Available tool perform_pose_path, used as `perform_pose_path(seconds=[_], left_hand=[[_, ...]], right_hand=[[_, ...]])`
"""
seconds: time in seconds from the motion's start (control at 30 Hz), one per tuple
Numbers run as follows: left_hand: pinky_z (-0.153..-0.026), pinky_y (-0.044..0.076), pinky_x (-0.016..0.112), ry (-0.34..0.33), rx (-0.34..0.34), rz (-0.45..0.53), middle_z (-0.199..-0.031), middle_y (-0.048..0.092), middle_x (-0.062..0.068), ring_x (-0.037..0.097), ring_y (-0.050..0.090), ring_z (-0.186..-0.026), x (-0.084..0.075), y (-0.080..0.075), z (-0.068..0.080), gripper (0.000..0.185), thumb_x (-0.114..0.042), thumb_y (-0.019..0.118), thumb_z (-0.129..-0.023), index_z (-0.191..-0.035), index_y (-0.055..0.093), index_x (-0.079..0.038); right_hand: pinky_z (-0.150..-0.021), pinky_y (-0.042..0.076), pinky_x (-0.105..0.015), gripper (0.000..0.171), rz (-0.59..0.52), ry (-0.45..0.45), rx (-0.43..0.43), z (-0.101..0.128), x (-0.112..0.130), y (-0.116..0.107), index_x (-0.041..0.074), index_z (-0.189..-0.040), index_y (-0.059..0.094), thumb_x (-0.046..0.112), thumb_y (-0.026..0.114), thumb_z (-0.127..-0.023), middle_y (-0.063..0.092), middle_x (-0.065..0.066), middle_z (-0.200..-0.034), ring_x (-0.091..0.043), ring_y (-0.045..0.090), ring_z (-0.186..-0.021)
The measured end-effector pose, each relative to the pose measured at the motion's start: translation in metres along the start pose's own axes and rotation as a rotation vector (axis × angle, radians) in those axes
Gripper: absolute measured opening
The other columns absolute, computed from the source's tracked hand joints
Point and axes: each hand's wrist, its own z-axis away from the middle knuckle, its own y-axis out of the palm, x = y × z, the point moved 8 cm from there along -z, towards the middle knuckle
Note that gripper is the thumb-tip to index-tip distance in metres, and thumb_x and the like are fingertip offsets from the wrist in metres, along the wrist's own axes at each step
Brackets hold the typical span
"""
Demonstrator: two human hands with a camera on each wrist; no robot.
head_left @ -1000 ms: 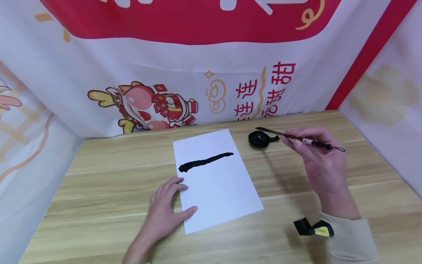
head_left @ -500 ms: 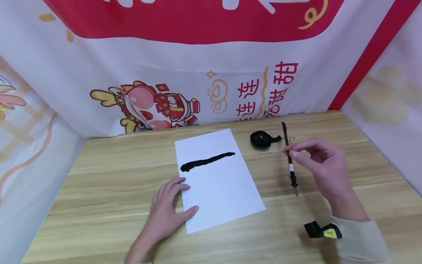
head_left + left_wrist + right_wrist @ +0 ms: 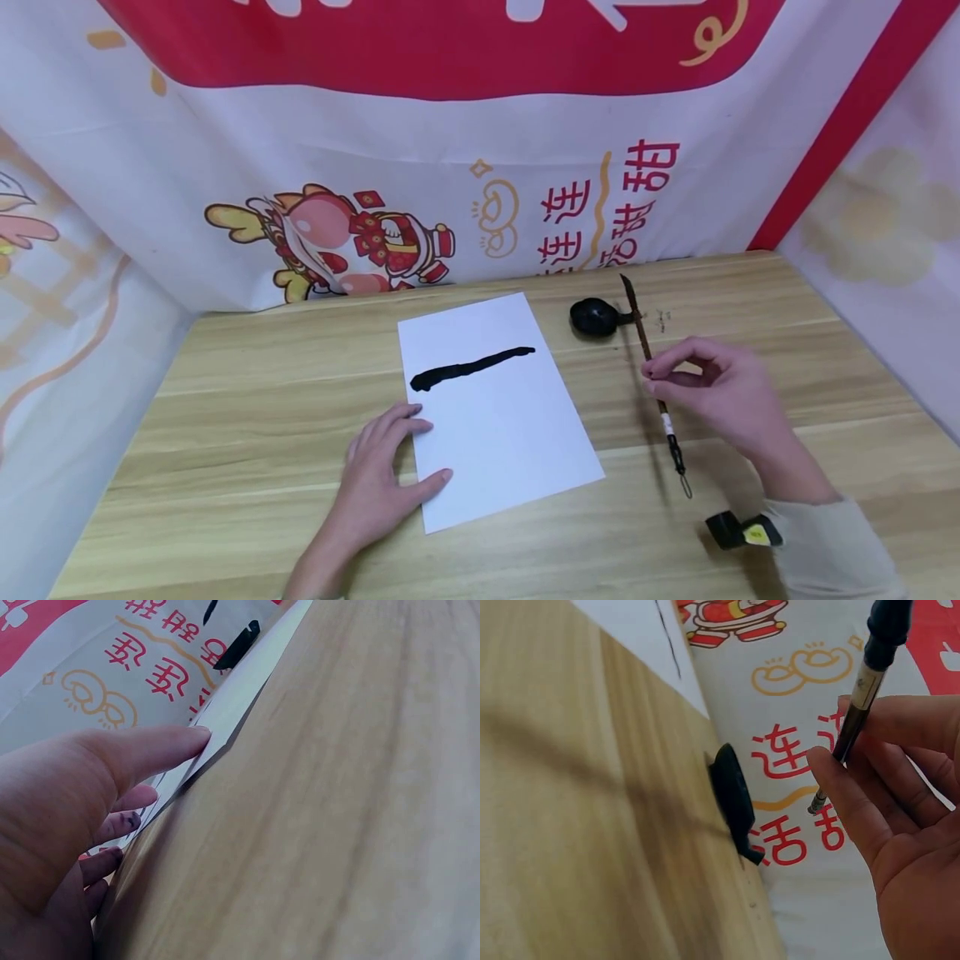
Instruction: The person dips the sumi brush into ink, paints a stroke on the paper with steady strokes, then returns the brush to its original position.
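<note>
Head view: brush (image 3: 651, 373) in right hand (image 3: 712, 392) points bristles away.

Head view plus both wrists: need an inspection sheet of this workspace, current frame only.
Surface: wooden table, a few ink specks beside the dish.
Job's things: white paper with one black stroke; brush; black ink dish.
Clutter: nothing seen.
Grips: left hand flat on the paper's left edge; right hand pinches the brush mid-shaft, tip near the dish.
Cables: nothing seen; only the brush's hanging loop.
Surroundings: printed red-and-white banners on three sides.
</note>
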Motion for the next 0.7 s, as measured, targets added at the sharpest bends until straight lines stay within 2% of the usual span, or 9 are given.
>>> perform_pose_path(seconds=[0.3, 0.7], left_hand=[[-0.123, 0.022, 0.073, 0.004, -0.005, -0.009, -0.162, 0.053, 0.003, 0.037, 0.045, -0.151, 0.000, -0.001, 0.000, 0.058, -0.042, 0.092, -0.083, -0.132, 0.068, -0.022], [-0.124, 0.022, 0.074, -0.002, 0.001, 0.001, -0.163, 0.053, 0.002, 0.037, 0.044, -0.151, 0.000, 0.000, 0.000, 0.059, -0.044, 0.092, -0.083, -0.133, 0.068, -0.022]], right_hand=[[-0.080, 0.065, -0.023, 0.024, 0.078, 0.062, 0.017, 0.002, -0.019, 0.004, 0.004, -0.111, 0.077, 0.004, 0.086, -0.089, 0.078, 0.004, -0.107, -0.005, 0.079, -0.093], [-0.077, 0.065, -0.023, 0.025, 0.123, 0.131, 0.024, 0.002, -0.028, 0.005, 0.005, -0.114, 0.076, 0.007, 0.086, -0.091, 0.074, -0.015, -0.117, -0.003, 0.076, -0.092]])
